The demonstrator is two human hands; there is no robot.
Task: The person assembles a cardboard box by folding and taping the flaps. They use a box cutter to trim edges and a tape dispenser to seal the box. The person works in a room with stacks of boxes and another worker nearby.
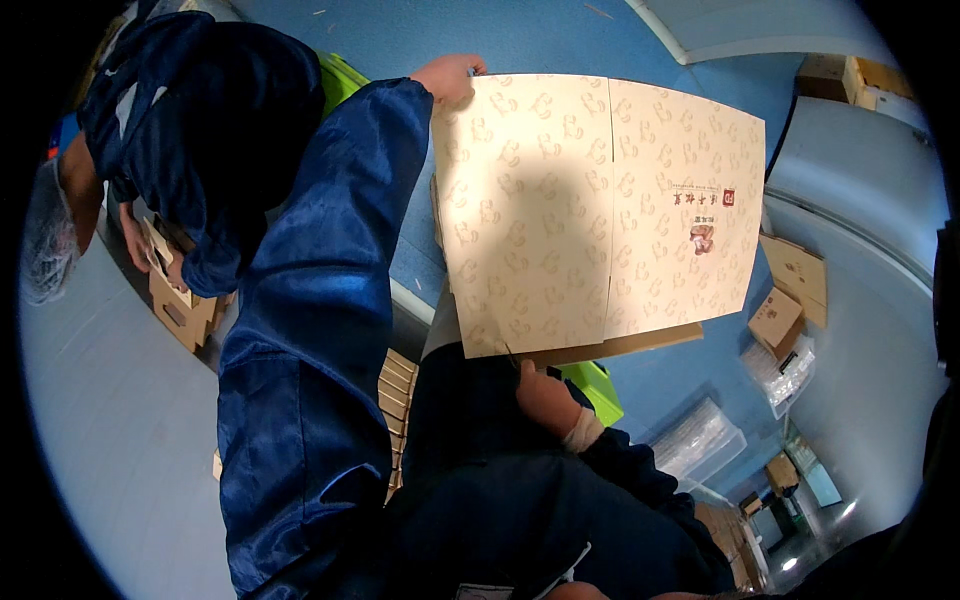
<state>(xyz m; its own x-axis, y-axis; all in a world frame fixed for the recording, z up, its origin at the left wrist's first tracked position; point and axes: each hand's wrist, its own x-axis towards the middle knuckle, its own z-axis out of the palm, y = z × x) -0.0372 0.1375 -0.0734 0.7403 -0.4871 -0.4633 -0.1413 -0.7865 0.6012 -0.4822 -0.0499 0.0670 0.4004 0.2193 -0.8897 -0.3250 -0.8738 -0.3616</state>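
I hold up a large flat cream cardboard sheet (600,210), printed with a repeating pale pattern and a small red and brown mark near its right side. My left hand (448,76), reaching out of a shiny blue sleeve, grips the sheet's top left corner. At the lower edge my right hand (545,397) grips it where a brown cardboard flap (640,344) shows underneath. The sheet hides what lies behind it.
A co-worker in dark blue with a hairnet (190,130) stands at the left, handling small brown boxes (180,312) on a white table (100,430). Stacked flat cardboard (396,400) and a green crate (598,388) lie below the sheet. At the right are small cartons (778,320) and plastic-wrapped packs (700,440).
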